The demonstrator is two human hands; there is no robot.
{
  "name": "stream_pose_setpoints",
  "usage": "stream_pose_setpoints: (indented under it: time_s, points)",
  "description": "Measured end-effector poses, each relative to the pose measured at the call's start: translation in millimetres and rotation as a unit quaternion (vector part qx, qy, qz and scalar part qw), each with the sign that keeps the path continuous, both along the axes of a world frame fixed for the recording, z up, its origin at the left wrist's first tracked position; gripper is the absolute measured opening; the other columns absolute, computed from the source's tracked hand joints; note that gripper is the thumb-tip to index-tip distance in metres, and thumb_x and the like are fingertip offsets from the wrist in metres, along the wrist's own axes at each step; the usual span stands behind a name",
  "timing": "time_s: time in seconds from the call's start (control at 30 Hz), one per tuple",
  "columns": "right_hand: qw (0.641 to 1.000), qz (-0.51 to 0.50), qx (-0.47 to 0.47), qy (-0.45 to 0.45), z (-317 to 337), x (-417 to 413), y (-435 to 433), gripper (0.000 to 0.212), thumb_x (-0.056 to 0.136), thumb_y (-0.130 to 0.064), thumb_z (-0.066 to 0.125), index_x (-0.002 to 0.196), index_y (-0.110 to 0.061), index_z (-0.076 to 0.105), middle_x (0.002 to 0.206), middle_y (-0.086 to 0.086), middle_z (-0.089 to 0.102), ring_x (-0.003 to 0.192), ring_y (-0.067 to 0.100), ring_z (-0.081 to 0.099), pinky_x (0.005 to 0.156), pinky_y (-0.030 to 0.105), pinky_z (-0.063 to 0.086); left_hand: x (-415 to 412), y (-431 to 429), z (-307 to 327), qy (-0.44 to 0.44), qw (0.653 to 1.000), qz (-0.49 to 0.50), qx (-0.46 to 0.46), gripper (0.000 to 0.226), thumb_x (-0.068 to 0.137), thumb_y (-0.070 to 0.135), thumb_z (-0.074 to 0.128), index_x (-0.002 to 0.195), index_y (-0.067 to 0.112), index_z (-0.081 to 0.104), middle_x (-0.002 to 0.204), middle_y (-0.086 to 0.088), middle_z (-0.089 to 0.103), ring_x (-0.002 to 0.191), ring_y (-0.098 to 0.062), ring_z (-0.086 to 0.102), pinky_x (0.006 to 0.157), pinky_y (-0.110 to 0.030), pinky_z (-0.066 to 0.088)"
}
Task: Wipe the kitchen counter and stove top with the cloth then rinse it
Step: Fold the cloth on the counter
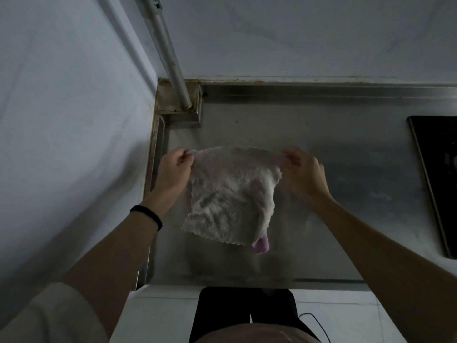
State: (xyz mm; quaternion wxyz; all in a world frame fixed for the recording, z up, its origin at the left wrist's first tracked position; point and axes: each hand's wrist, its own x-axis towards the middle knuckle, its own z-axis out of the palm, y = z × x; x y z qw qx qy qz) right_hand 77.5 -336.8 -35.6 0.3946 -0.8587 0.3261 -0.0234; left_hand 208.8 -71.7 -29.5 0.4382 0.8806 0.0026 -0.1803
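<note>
Cloth was held spread between both hands above the steel table, near the table's left end and the wall corner. The left hand pinched the upper left corner between thumb and fingers, the grip narrow and closed on the fabric. The right hand pinched the upper right corner in the same manner. The held edge ran left to right between the two grips, and the rest of the cloth hung from it toward the person. The lower edge was free, with a purple corner folded under at the lower right. Whether the lower edge touched the table could not be determined from this view. The cloth lay directly between the hands, so neither hand was nearer to it; each held one end of the long axis. The stove top sat at the table's right edge, well apart from the cloth and on the right hand's side. A pipe ran down the wall into the rear left corner. By judgement, the cloth was being opened for wiping, and no wiping contact was evident. The next move would likely require lowering the spread cloth flat onto the table, then sweeping rightward toward the stove top.
</note>
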Motion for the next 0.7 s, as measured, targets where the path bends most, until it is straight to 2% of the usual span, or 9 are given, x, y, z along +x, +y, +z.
stream_pose_setpoints:
  time_s: [0.03,0.1,0.13,0.27,0.33,0.43,0.5,0.6,0.7]
  points:
    - [1.000,-0.003,-0.009,-0.008,0,-1,6,0.027,0.093,-0.022,0.066,0.120,-0.021,0.071,0.113,0.001,0.075,0.101,0.019,0.067,0.082,0.025,0.044,-2,0,-1,-0.018,1.000,0.002,0.004,0.025,0.105,0.017,0.057,0.123,0.003,0.066,0.117,-0.010,0.069,0.110,-0.027,0.066,0.097,-0.039,0.057]
    - [0.999,0.011,-0.039,-0.017,-2,-14,24,0.022,0.094,-0.021,0.066,0.116,-0.023,0.069,0.113,0.001,0.070,0.094,0.019,0.065,0.077,0.030,0.046,-17,5,-4,-0.057,0.998,-0.008,0.019,0.028,0.101,0.015,0.061,0.128,0.008,0.061,0.119,-0.001,0.062,0.109,-0.019,0.062,0.086,-0.020,0.049]
    - [0.998,0.041,-0.045,-0.013,-4,-27,37,0.019,0.095,-0.022,0.066,0.113,-0.024,0.069,0.110,-0.001,0.068,0.091,0.019,0.066,0.073,0.032,0.049,-29,9,-8,-0.068,0.997,-0.034,0.034,0.031,0.099,0.013,0.064,0.129,0.008,0.059,0.121,-0.001,0.060,0.110,-0.018,0.060,0.085,-0.020,0.048]
    - [0.987,0.142,-0.041,0.070,-17,-87,85,0.009,0.094,-0.033,0.065,0.103,-0.033,0.063,0.105,-0.014,0.058,0.088,0.012,0.063,0.065,0.030,0.048,-87,34,-31,-0.030,0.974,-0.173,0.144,0.049,0.091,0.011,0.074,0.136,0.009,0.054,0.136,-0.011,0.052,0.120,-0.025,0.056,0.103,-0.042,0.053]
    - [0.984,0.109,-0.026,0.136,-24,-105,102,0.021,0.090,-0.050,0.059,0.100,-0.033,0.053,0.102,-0.015,0.053,0.093,0.015,0.062,0.063,0.031,0.047,-108,42,-41,0.019,0.976,-0.145,0.161,0.054,0.090,0.016,0.077,0.137,0.007,0.052,0.136,-0.015,0.049,0.123,-0.031,0.054,0.105,-0.043,0.049]
    - [0.970,0.041,-0.003,0.238,-32,-113,119,0.062,0.077,-0.079,0.042,0.110,-0.027,0.047,0.106,-0.009,0.051,0.099,0.020,0.061,0.068,0.035,0.043,-121,49,-53,0.061,0.976,-0.103,0.180,0.055,0.090,0.023,0.079,0.133,0.005,0.051,0.134,-0.015,0.050,0.123,-0.032,0.052,0.101,-0.040,0.048]
    - [0.962,0.033,-0.030,0.271,-36,-111,124,0.060,0.084,-0.074,0.051,0.117,-0.024,0.049,0.114,-0.005,0.055,0.106,0.022,0.061,0.070,0.035,0.041,-119,53,-57,0.060,0.977,-0.079,0.188,0.046,0.090,0.023,0.078,0.126,0.006,0.054,0.129,-0.014,0.052,0.118,-0.031,0.055,0.095,-0.038,0.048]
    - [0.960,0.017,-0.057,0.274,-37,-105,123,0.031,0.096,-0.050,0.054,0.114,-0.026,0.059,0.119,-0.007,0.058,0.106,0.022,0.063,0.072,0.034,0.042,-113,60,-59,0.032,0.971,-0.082,0.222,0.022,0.093,0.022,0.075,0.104,0.006,0.065,0.115,-0.014,0.056,0.109,-0.033,0.055,0.090,-0.039,0.046]
    - [0.966,-0.025,-0.046,0.254,-36,-106,116,0.016,0.096,-0.041,0.053,0.095,-0.029,0.062,0.103,-0.012,0.061,0.085,0.019,0.061,0.069,0.032,0.041,-114,67,-59,0.030,0.979,-0.092,0.178,0.013,0.093,0.014,0.074,0.088,0.006,0.065,0.097,-0.011,0.058,0.091,-0.029,0.056,0.085,-0.036,0.048]
